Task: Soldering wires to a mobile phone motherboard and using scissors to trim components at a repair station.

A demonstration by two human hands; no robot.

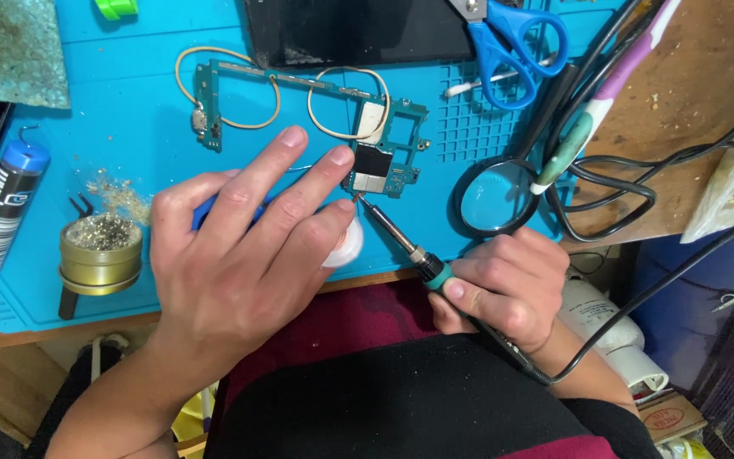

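My right hand (503,287) grips a soldering iron (401,245) by its teal collar, its tip touching the lower left corner of a teal phone circuit board (388,157) on the blue mat (129,144). My left hand (244,246) lies flat on the mat just left of the board, fingers stretched toward it. Under its fingers sit a small white round container (346,246) and a blue tool handle (204,211), mostly hidden. Whether the left hand grips either one, I cannot tell.
A brass tip-cleaner pot (99,253) and a blue-capped tube (6,208) stand at the left. Blue scissors (511,42), a magnifying glass (494,197), a cotton swab (469,85) and black cables (622,178) crowd the right. A dark phone screen (350,30) lies at the top.
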